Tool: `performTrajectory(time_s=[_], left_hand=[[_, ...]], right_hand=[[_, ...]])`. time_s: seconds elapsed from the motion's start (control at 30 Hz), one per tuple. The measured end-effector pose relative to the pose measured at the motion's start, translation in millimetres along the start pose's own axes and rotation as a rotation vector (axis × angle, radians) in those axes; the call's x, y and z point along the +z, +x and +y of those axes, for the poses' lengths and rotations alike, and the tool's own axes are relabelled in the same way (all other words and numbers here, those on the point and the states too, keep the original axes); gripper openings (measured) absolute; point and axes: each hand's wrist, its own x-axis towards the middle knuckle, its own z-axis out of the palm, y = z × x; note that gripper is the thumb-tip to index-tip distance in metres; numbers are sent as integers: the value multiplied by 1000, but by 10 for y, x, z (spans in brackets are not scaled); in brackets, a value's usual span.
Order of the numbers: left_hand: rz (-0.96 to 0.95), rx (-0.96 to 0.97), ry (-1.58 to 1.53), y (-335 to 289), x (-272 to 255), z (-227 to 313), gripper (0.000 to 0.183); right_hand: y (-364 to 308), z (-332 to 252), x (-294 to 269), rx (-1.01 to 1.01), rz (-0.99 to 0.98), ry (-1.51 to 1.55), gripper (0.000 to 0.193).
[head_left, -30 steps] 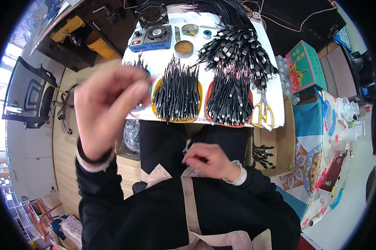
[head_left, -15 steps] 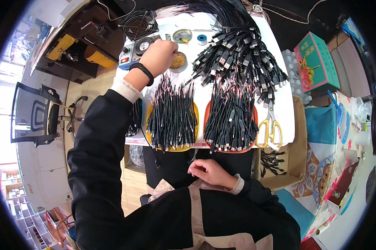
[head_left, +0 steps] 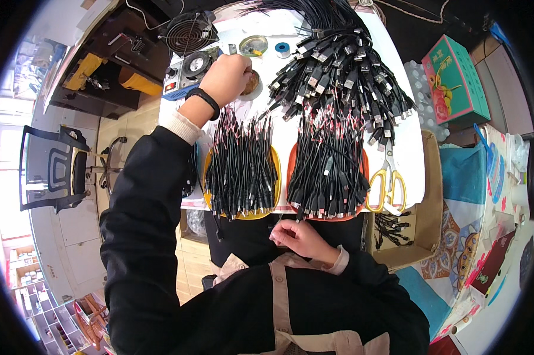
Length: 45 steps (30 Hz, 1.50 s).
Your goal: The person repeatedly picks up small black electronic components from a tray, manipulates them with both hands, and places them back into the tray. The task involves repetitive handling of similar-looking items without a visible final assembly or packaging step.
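My left hand (head_left: 222, 81), with a black band at its wrist, is closed over the far left of the white table. It is beside a round tin (head_left: 253, 89) of amber stuff and partly hides it. What its fingers pinch is hidden. A black cable's end (head_left: 219, 232) hangs below the table edge; its upper part is out of sight. My right hand (head_left: 302, 239) is low in front of the near edge, fingers curled, with nothing seen in them. Black cables with bared red ends fill a yellow tray (head_left: 277, 163) and an orange tray (head_left: 292, 163).
A big bundle of black USB cables (head_left: 344, 65) covers the far right. Yellow-handled scissors (head_left: 387, 183) are at the right edge, above a cardboard box (head_left: 418, 236). A fan (head_left: 190, 35), blue-sided device (head_left: 178, 83), dish (head_left: 254, 46) and blue spool (head_left: 283, 50) stand at the back.
The view has shifted slightly. My left hand stays closed beside the tin. Less of the hanging cable shows now. My right hand remains curled near the table edge.
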Motion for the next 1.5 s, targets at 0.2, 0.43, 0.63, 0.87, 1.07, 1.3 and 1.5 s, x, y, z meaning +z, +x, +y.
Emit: performTrajectory(time_s=[0.2, 0.43, 0.63, 0.87, 1.07, 1.3, 1.5], left_hand=[[98, 10, -62, -161, -198, -32, 11], [236, 14, 88, -523, -571, -252, 10], [226, -50, 154, -646, -705, -663, 9], [216, -42, 120, -526, -655, -944, 8], [147, -29, 193, -410, -622, -1036, 8], [74, -33, 254, -337, -614, -1025, 8], [11, -8, 436, -264, -599, -978, 8]], right_hand=[[-28, -18, -16, 53, 8, 34, 19], [-21, -49, 22, 1, 46, -49, 18], [3, -42, 23, 33, 15, -94, 17], [9, -71, 8, 71, 1, -177, 18], [14, -38, -8, 63, -14, -173, 17], [25, 36, -6, 18, 9, -178, 17], [24, 40, -12, 16, 10, -190, 17]])
